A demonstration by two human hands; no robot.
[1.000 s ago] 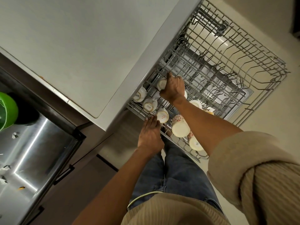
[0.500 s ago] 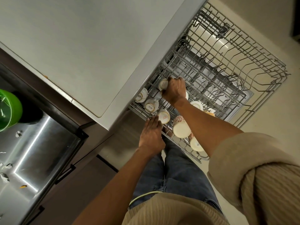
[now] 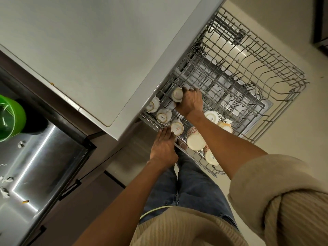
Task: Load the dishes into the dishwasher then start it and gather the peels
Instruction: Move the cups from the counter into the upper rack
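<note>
The grey countertop fills the upper left, and from under its edge the dishwasher's upper wire rack is pulled fully out, which gives both hands room to work from above; most of its far half holds nothing that can be seen. Left of the counter lies a steel sink with pale scraps in it, probably the peels still to be gathered, and a green bowl at its far end. The dishes sit bunched in the rack's near corner, bottoms up so water should drain off: a flowered mug and several small white cups. The right hand has its fingers curled round one small white cup, setting it upside down among the tines near the counter edge. The left hand lies flat with straight fingers on the rack's front rail, touching a cup and gripping nothing, seemingly steadying the rack. Loading looks unfinished; starting the machine comes later.
</note>
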